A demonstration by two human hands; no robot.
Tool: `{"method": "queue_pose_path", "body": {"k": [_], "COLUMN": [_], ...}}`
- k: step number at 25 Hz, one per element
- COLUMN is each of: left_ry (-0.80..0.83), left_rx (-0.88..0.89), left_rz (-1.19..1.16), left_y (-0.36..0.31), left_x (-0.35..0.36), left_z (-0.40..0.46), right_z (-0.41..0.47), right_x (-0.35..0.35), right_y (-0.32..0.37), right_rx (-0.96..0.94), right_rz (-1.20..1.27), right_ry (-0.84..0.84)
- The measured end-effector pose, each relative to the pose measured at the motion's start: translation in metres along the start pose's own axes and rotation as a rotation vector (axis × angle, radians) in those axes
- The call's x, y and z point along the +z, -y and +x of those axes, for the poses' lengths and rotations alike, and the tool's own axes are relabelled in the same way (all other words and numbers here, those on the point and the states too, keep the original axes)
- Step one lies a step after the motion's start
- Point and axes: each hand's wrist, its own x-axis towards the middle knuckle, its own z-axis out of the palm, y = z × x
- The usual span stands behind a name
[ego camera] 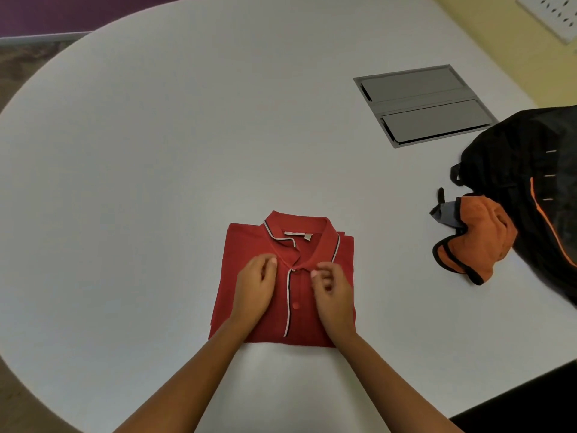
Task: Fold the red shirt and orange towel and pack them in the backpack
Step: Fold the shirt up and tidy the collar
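White table (156,151): orange towel (474,242) fills backpack (537,182) mouth.

The neck label (298,234) inside the red shirt (249,245) is unreadable

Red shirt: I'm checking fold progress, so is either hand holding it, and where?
Neither clearly grips it. Both hands, left and right, sit over the folded red shirt below the collar, fingers loosely curled.

red shirt (282,282) folded, orange towel (474,242) apparently entering backpack (537,170)
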Motion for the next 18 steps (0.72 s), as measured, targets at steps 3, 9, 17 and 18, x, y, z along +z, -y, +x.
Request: {"method": "queue_pose_path", "body": {"k": [3, 9, 17, 18], "left_ry": [-0.018, 0.137, 0.034, 0.035], "left_rx": [-0.364, -0.609, -0.486, -0.428], "left_rz": [-0.163, -0.275, -0.204, -0.071], "left_y": [-0.032, -0.026, -0.009, -0.01], "left_x": [0.005, 0.012, 0.0, 0.002], "left_z": [0.042, 0.067, 0.056, 0.058], "right_z": [0.026, 0.06, 0.068, 0.068], "right_x": [-0.006, -0.01, 0.0, 0.001], "right_y": [0.0, 0.027, 0.019, 0.019], "right_rx": [0.358, 0.784, 0.717, 0.648], "right_rz": [0.047, 0.404, 0.507, 0.341], "right_ry": [-0.188, 0.08, 0.203, 0.192]}}
